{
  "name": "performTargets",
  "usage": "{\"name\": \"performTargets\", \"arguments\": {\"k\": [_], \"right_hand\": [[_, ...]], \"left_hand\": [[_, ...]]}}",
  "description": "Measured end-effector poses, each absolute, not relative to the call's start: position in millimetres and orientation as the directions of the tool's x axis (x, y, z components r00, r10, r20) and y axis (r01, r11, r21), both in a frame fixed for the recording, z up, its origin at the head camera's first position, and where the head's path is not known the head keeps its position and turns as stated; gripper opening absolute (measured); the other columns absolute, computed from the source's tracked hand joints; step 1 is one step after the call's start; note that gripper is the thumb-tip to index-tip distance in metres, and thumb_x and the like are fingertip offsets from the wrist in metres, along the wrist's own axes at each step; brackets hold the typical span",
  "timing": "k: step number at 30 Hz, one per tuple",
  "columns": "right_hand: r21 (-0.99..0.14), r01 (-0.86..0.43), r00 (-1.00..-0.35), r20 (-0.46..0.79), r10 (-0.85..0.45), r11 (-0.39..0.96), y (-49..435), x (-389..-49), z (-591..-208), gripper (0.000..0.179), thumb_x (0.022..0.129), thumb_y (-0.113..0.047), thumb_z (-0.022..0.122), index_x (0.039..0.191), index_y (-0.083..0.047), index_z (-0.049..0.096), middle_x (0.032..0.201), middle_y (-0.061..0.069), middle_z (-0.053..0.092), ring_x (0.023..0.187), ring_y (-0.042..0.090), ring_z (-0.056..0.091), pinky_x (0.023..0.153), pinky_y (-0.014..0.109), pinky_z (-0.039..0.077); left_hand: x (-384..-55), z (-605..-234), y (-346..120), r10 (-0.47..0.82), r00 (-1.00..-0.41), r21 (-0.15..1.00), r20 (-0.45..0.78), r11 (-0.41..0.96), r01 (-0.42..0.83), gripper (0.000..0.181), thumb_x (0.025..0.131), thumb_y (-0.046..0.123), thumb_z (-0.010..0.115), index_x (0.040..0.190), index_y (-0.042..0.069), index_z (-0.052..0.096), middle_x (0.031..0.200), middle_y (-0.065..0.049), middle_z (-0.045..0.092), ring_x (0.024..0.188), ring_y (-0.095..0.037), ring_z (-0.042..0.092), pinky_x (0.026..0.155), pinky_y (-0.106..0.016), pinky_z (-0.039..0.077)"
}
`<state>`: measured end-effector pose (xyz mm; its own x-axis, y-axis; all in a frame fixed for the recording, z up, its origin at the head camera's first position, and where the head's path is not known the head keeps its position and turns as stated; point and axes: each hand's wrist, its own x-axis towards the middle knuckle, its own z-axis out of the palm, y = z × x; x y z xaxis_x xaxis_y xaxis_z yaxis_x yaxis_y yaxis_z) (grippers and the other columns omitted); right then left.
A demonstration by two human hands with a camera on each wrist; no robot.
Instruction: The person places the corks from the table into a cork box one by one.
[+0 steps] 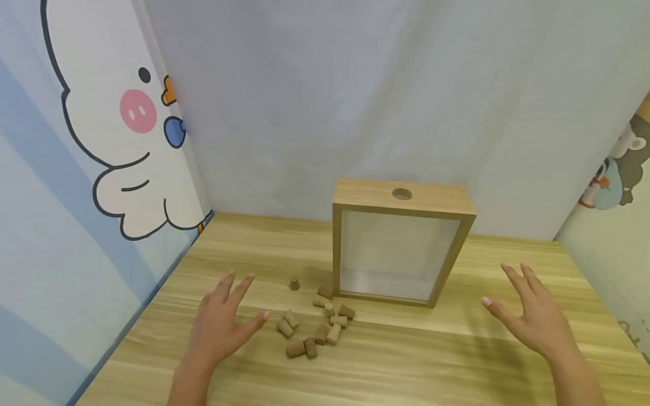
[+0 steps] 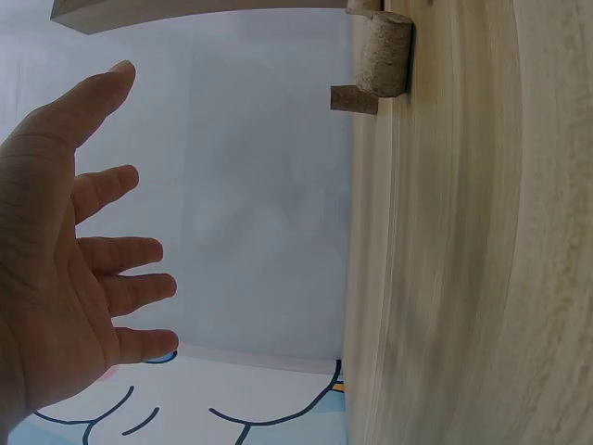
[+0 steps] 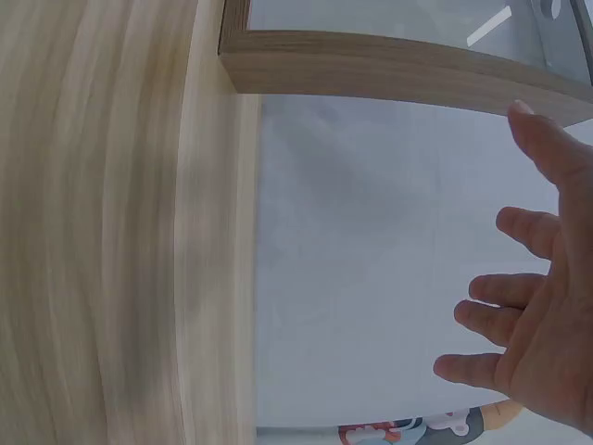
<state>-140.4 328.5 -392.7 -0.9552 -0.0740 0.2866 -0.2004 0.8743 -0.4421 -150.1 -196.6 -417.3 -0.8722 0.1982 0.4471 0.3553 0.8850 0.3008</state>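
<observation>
My left hand [image 1: 219, 322] hovers over the left part of the table, fingers spread and holding nothing. Just right of it lie several wine corks [image 1: 333, 334], mostly on their sides, with one cork [image 1: 294, 283] standing apart toward the back. In the left wrist view a cork [image 2: 384, 54] shows near the top, beyond the spread fingers. A wooden-framed box [image 1: 403, 299] with a clear front stands upright behind the corks, a round hole [image 1: 402, 194] in its top. To the right of the box, my right hand [image 1: 540, 316] is raised with straight fingers and grips nothing.
The wood-grain table [image 1: 406, 366] reaches back to a pale curtain [image 1: 315, 113]. A cartoon-printed panel [image 1: 109, 141] rises along the left edge, and another printed panel [image 1: 604, 237] borders the right side. The frame's side [image 3: 371, 69] crosses the top of the right wrist view.
</observation>
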Motion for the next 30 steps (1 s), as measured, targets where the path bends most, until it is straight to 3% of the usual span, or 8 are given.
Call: {"name": "performTargets", "arguments": {"k": [6,11,14,18,20,22,30], "right_hand": [[-0.552,-0.307,-0.919,0.383,-0.091,0.775,317.6,-147.4,-389.7,0.07,0.091,-0.024,0.061,0.146,-0.001,0.023,0.144,0.034,0.018,0.126,0.057,0.016,0.09,0.074,0.014],[-0.609,-0.376,-0.874,0.483,-0.05,0.699,307.3,-155.1,-389.5,0.065,0.09,-0.014,0.062,0.144,-0.002,0.028,0.141,0.031,0.029,0.126,0.054,0.024,0.095,0.068,0.018],[-0.625,-0.405,-0.848,0.53,-0.019,0.667,298.0,-159.2,-390.3,0.063,0.089,-0.009,0.062,0.144,-0.004,0.032,0.139,0.026,0.035,0.126,0.043,0.032,0.106,0.043,0.024],[-0.637,-0.445,-0.814,0.581,0.013,0.63,285.9,-166.1,-390.8,0.061,0.088,-0.004,0.063,0.143,-0.006,0.035,0.138,0.019,0.041,0.126,0.012,0.038,0.096,0.011,0.026],[-0.651,-0.46,-0.803,0.595,0.031,0.605,280.9,-168.7,-390.9,0.062,0.087,-0.001,0.062,0.142,-0.006,0.036,0.137,0.018,0.043,0.122,0.001,0.038,0.095,0.011,0.029],[-0.665,-0.465,-0.799,0.599,0.046,0.584,276.6,-171.0,-391.0,0.062,0.087,-0.001,0.061,0.143,-0.008,0.035,0.137,0.014,0.043,0.12,-0.001,0.038,0.095,0.012,0.03],[-0.727,-0.552,-0.751,0.647,0.135,0.408,265.0,-186.7,-379.4,0.057,0.089,0.004,0.053,0.142,-0.003,0.033,0.134,0.001,0.043,0.121,0.013,0.042,0.093,0.018,0.036]], "left_hand": [[-161.0,-419.3,-196.3,0.207,-0.88,0.402,0.428,0.829,0.39,0.071,0.079,0.042,0.072,0.136,0.01,0.046,0.133,-0.026,0.043,0.108,-0.047,0.049,0.083,-0.061,0.04],[-171.4,-418.0,-196.7,0.212,-0.891,0.471,0.402,0.787,0.4,0.069,0.081,0.043,0.07,0.136,0.011,0.045,0.131,-0.017,0.046,0.113,-0.039,0.048,0.086,-0.056,0.041],[-175.5,-420.3,-197.0,0.209,-0.894,0.512,0.397,0.758,0.404,0.066,0.081,0.041,0.071,0.134,0.009,0.047,0.129,-0.015,0.048,0.114,-0.038,0.048,0.087,-0.055,0.041],[-184.1,-425.0,-194.9,0.189,-0.9,0.553,0.392,0.733,0.395,0.063,0.08,0.037,0.073,0.131,0.008,0.05,0.127,-0.016,0.051,0.116,-0.037,0.047,0.09,-0.054,0.039],[-187.9,-427.8,-193.3,0.18,-0.906,0.571,0.383,0.725,0.386,0.063,0.079,0.035,0.074,0.13,0.006,0.051,0.127,-0.017,0.052,0.116,-0.037,0.047,0.09,-0.054,0.039],[-190.2,-429.6,-191.5,0.166,-0.916,0.596,0.364,0.714,0.366,0.063,0.079,0.034,0.075,0.13,0.006,0.052,0.126,-0.018,0.052,0.116,-0.037,0.047,0.09,-0.054,0.039],[-203.8,-432.8,-179.3,0.153,-0.95,0.711,0.271,0.633,0.305,0.062,0.081,0.033,0.074,0.133,0.009,0.05,0.128,-0.016,0.051,0.115,-0.034,0.047,0.087,-0.053,0.041]]}}
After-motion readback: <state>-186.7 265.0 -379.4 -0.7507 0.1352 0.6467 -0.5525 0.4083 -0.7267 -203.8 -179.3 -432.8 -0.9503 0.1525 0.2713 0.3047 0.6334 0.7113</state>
